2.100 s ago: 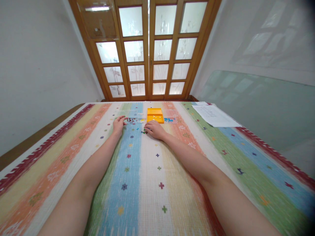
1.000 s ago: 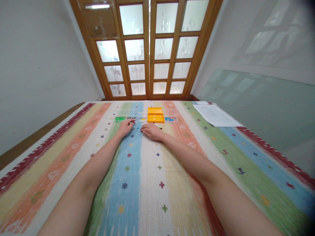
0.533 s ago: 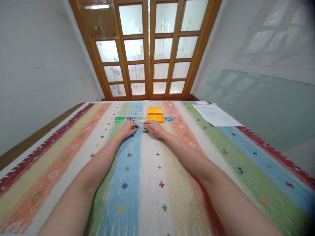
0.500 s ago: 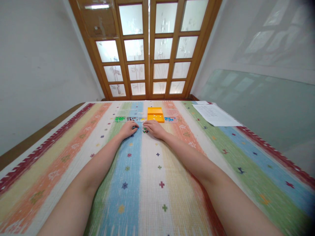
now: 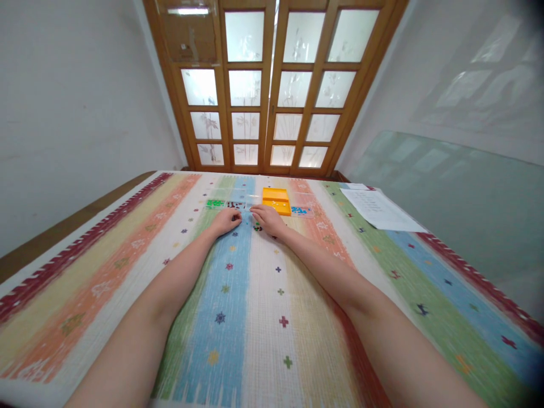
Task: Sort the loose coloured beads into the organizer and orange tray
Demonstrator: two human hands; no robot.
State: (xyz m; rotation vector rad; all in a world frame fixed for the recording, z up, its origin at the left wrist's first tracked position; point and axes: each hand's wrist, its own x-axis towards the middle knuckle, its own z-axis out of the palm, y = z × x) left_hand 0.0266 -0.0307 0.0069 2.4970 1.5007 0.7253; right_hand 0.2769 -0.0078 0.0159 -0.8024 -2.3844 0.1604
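My left hand (image 5: pixel 227 221) is closed, its fingers curled inward with thumb and forefinger nearly meeting; anything between them is too small to make out. Just to its right is my right hand (image 5: pixel 269 220), palm down, fingers bent together and tips pointing left; what they pinch, if anything, is hidden. Small dark and green pieces (image 5: pixel 257 228) lie on the cloth beneath the right hand. Beyond the hands stands an open orange case (image 5: pixel 276 194) with small white pieces in its near half. A clear compartment box behind the left hand holds green pieces (image 5: pixel 215 203) and dark reddish pieces (image 5: pixel 235 205).
Blue pieces (image 5: pixel 300 211) sit in a clear compartment right of the orange case. A striped, patterned tablecloth (image 5: pixel 266 340) covers the table. Printed paper sheets (image 5: pixel 378 209) lie at the far right. Wooden doors with glass panes (image 5: pixel 287 88) stand behind the table.
The camera view has turned slightly, so the scene sits a little further right. Both hands stay near the same spot on the table, with only small finger movements.
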